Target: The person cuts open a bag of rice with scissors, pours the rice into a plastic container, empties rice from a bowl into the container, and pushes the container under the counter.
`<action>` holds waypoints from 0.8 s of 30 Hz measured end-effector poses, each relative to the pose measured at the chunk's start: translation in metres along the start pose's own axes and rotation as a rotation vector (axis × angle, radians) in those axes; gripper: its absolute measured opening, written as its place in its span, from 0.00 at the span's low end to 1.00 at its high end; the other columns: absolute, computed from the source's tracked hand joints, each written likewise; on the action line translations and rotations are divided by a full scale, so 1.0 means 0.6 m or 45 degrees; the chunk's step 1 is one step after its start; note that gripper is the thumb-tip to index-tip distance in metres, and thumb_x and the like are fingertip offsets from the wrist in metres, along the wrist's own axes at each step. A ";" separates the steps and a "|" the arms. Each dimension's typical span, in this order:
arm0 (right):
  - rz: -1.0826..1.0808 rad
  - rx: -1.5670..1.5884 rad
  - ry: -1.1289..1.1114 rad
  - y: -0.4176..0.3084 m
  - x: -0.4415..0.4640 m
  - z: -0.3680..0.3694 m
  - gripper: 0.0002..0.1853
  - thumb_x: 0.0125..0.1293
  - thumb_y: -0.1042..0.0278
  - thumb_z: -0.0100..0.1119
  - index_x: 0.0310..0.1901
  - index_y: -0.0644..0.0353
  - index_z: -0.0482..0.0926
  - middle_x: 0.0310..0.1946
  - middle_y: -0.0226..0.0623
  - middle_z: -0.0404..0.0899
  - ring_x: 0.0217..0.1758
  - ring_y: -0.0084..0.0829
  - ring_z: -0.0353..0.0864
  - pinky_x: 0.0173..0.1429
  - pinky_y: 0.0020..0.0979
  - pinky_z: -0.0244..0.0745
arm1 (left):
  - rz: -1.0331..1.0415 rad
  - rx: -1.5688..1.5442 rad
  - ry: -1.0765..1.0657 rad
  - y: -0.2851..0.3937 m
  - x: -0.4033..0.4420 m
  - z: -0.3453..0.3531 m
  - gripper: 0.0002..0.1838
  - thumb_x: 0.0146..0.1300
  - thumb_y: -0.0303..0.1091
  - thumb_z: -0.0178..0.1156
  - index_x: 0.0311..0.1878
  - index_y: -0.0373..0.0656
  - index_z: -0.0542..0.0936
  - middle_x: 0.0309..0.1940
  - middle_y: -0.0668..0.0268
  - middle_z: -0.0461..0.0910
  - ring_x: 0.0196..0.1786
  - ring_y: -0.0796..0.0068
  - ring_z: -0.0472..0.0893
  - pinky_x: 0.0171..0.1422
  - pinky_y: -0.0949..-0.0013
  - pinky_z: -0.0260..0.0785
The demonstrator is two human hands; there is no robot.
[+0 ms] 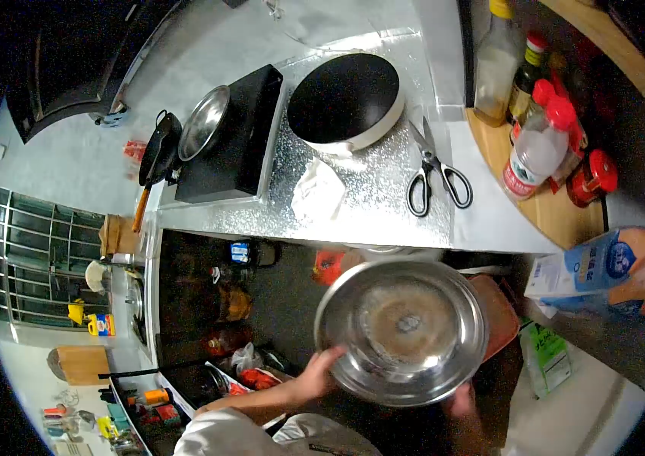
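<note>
A wide stainless steel basin (372,296) is held level in front of my body, just off the counter's front edge. My left hand (321,374) grips its lower left rim with the thumb over the edge. On the lower right, my right hand (461,403) holds the rim from outside, its fingers mostly hidden under the basin. A brownish film and some shine show on the basin's bottom. Behind it on the foil-covered counter (262,216) are a crumpled white cloth or tissue (319,190) and open black-handled scissors (430,163).
A round black-topped cooker (349,99) stands at the back, beside a black box (235,144) bearing a steel bowl (205,123). Bottles (539,148) crowd the wooden shelf at right. Below are a blue carton (603,270) and a green packet (546,357). An open drawer (159,410) is at lower left.
</note>
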State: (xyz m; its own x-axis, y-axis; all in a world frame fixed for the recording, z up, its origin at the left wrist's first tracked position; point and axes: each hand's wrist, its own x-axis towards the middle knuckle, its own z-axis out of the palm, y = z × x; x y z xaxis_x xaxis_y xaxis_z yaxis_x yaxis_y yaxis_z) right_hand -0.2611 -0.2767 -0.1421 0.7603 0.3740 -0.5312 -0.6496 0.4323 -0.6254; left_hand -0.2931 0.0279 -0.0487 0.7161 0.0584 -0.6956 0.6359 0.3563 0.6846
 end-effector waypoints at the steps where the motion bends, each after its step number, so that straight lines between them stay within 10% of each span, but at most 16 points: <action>1: -0.149 0.138 -0.132 -0.004 0.017 0.023 0.41 0.63 0.41 0.53 0.69 0.61 0.54 0.64 0.45 0.64 0.63 0.40 0.68 0.63 0.45 0.67 | -0.126 -0.137 0.092 0.062 -0.008 0.029 0.27 0.66 0.47 0.47 0.61 0.38 0.68 0.57 0.54 0.73 0.59 0.59 0.73 0.66 0.55 0.61; 10: -0.008 -0.112 -0.042 -0.057 0.058 0.103 0.34 0.70 0.47 0.47 0.70 0.58 0.53 0.60 0.48 0.69 0.60 0.39 0.72 0.59 0.40 0.72 | 0.493 -0.293 0.241 0.370 0.098 0.015 0.48 0.54 0.65 0.50 0.70 0.41 0.54 0.68 0.53 0.58 0.68 0.53 0.60 0.71 0.50 0.53; 24: 0.236 -0.221 0.559 0.090 0.019 0.033 0.24 0.68 0.58 0.55 0.61 0.60 0.68 0.46 0.34 0.78 0.42 0.26 0.78 0.49 0.28 0.74 | 0.637 0.086 0.346 0.575 0.351 -0.054 0.28 0.69 0.52 0.35 0.59 0.37 0.65 0.50 0.52 0.75 0.46 0.59 0.80 0.48 0.55 0.77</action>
State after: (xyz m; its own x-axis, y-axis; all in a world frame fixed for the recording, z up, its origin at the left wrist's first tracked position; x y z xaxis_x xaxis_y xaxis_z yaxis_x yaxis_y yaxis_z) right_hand -0.2875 -0.2331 -0.1708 0.5864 0.0350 -0.8092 -0.7919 0.2350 -0.5637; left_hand 0.0679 0.1933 0.0338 0.8406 0.4454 -0.3083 0.2618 0.1641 0.9511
